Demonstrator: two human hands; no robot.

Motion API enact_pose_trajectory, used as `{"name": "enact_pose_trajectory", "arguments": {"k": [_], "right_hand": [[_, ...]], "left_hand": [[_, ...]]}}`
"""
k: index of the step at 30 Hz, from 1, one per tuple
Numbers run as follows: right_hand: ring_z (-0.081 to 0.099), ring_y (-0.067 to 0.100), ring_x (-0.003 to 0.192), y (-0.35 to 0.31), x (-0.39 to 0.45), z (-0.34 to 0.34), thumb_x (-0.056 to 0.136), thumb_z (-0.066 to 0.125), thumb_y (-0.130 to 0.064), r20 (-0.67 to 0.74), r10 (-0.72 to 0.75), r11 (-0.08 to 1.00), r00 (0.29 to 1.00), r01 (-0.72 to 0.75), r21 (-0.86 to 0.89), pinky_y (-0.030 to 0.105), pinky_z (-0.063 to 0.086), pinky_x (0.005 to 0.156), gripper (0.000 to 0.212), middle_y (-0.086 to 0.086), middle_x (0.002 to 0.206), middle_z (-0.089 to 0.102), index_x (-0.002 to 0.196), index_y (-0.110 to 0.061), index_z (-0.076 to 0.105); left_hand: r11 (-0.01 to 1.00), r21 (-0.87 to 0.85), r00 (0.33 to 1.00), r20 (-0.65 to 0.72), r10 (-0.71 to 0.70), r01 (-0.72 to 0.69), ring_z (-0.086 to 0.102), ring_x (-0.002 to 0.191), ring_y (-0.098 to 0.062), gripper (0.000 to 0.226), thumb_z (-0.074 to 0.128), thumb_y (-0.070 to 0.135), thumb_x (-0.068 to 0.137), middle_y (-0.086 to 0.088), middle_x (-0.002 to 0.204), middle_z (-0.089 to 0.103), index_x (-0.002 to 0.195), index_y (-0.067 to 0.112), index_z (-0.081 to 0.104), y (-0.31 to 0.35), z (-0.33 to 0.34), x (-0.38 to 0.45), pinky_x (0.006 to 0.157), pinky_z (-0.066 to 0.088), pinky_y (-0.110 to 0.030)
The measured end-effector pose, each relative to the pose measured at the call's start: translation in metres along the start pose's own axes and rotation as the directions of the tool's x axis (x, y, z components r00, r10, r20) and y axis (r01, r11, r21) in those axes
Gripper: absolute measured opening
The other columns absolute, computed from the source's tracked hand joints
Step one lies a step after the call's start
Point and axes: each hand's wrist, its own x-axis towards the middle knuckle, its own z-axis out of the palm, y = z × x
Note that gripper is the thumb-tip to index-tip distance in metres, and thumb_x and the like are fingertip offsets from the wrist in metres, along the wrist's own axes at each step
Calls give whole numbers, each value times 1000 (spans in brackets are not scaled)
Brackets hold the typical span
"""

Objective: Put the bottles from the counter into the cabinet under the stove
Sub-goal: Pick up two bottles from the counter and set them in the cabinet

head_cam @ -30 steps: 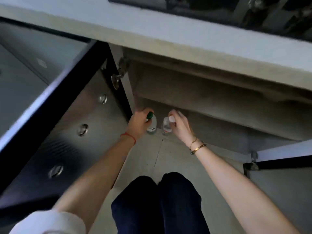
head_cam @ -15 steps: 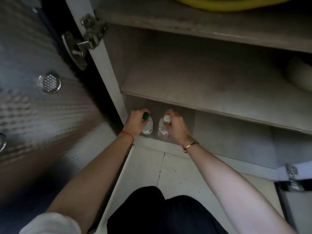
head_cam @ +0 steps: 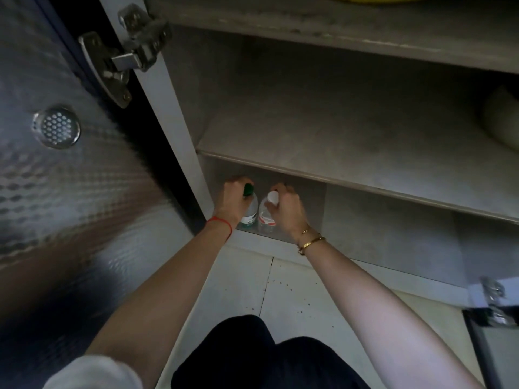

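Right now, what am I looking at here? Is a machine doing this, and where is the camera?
No machine: a person works with two bare hands. The single camera sits on the person's head, looking forward and down, so you see their own arms and dark-clothed knees below. The left hand grips a clear bottle with a green cap; the right hand grips a clear bottle with a white cap. Both bottles stand upright, side by side, at the front left of the cabinet's bottom compartment. Above it is a bare shelf. The cabinet door hangs open on the left, on a metal hinge.
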Motion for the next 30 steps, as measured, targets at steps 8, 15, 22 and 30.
{"name": "enact_pose_trajectory", "arguments": {"k": [8, 15, 22, 30], "right_hand": [[59, 34, 107, -5, -19, -16, 88, 64, -13, -1, 3, 1000, 1000, -3, -16, 27, 43, 81, 42, 17, 125, 56, 127, -7, 52], [54, 31, 117, -42, -61, -68, 90, 62, -15, 60, 24, 1000, 998, -22, -19, 23, 39, 87, 43, 15, 126, 60, 131, -8, 54], [48, 35, 118, -117, -122, -152, 89, 63, -16, 45, 20, 999, 999, -18, -35, 32, 33, 99, 44, 14, 124, 61, 131, -9, 54], [35, 25, 133, -227, -209, -296, 91, 61, -26, 38, 25, 998, 999, -22, -63, 40, 33, 110, 52, 2, 139, 53, 139, -18, 46]], "left_hand": [[999, 0, 999, 30, -40, 40, 57, 119, -37, 52, 65, 5, 87, -19, 132, 58, 137, 9, 49, 4, -9, -13, 105, 46, -43], [997, 69, 998, 48, -37, 33, 63, 107, -40, 54, 64, 14, 87, -16, 127, 61, 138, 17, 47, 37, -61, -60, 88, 54, -49], [998, 56, 1000, 26, -13, 11, 61, 103, -37, 48, 61, 16, 82, -17, 116, 64, 130, 15, 55, 91, -154, -130, 85, 55, -45], [998, 58, 998, -51, -31, 34, 51, 122, -24, 49, 65, 16, 85, -5, 130, 59, 132, 17, 53, 218, -314, -243, 97, 48, -35]]}}
